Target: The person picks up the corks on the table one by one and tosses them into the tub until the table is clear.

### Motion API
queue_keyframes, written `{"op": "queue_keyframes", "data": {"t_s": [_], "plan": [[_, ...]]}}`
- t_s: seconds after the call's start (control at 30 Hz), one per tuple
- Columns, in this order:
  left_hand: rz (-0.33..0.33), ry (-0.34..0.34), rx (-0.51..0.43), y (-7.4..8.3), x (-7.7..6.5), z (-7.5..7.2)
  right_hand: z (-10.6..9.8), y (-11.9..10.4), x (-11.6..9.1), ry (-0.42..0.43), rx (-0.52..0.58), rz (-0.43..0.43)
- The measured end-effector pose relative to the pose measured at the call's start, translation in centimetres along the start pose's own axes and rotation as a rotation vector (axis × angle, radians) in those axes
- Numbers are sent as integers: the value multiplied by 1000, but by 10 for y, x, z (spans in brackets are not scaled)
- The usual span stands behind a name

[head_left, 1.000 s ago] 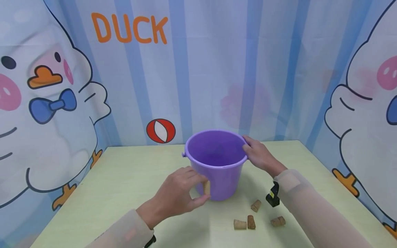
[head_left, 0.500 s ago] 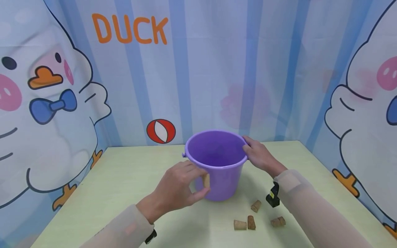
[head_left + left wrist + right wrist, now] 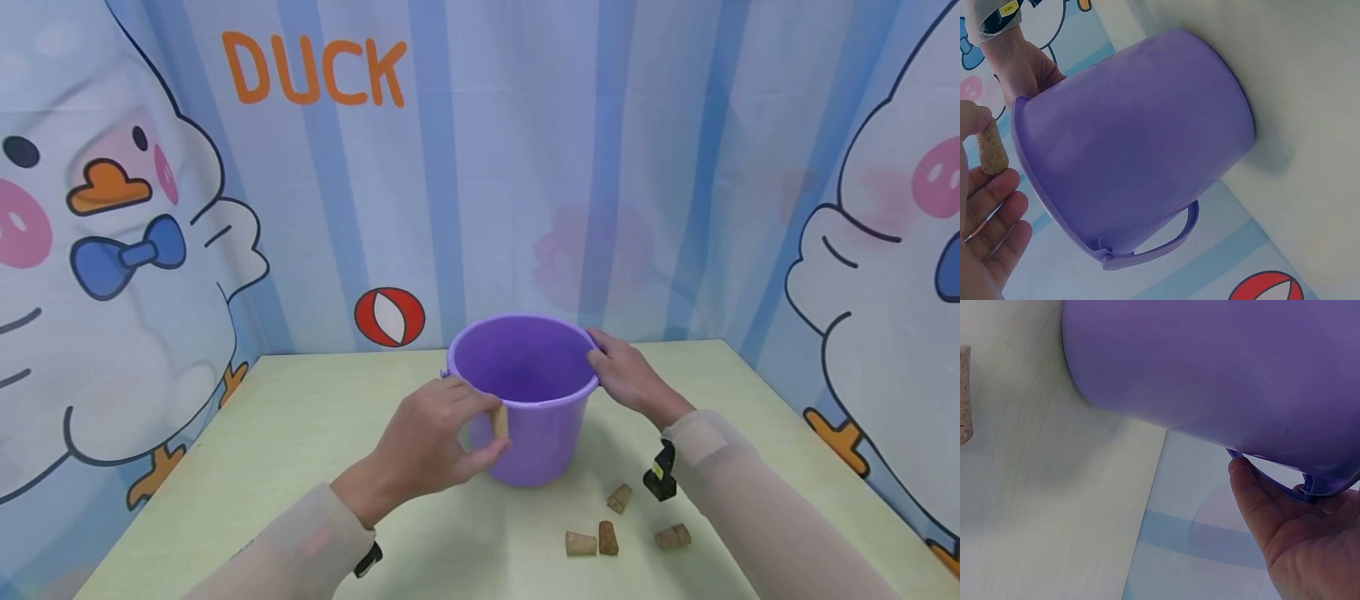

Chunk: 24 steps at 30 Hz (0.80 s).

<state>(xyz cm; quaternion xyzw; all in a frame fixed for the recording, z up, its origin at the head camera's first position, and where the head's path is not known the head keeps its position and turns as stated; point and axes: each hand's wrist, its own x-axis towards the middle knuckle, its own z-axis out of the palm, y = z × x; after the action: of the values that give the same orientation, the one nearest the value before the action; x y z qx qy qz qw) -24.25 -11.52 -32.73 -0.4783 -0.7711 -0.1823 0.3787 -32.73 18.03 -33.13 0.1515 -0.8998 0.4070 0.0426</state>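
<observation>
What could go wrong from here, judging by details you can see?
The held cork could slip from the left hand, which only pinches it. Dropped now, it might land outside the purple bucket, since it is in front of the near rim. The right hand, gripping the bucket's upper side, might tip it by pulling.

Table (image 3: 315,417), pale yellow-green. On it: purple bucket (image 3: 528,437), upright, just beyond left fingers (image 3: 476,406), rim at right fingers (image 3: 609,345). Also four corks (image 3: 608,539), scattered right of left fingers, nearer the person than both hands' fingers.
</observation>
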Motion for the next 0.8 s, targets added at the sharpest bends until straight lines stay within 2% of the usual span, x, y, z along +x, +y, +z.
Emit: {"op": "queue_keyframes", "data": {"t_s": [0.8], "plan": [[-14,33,16,-4,16,-3,0,2,1,4,-15,5]]}}
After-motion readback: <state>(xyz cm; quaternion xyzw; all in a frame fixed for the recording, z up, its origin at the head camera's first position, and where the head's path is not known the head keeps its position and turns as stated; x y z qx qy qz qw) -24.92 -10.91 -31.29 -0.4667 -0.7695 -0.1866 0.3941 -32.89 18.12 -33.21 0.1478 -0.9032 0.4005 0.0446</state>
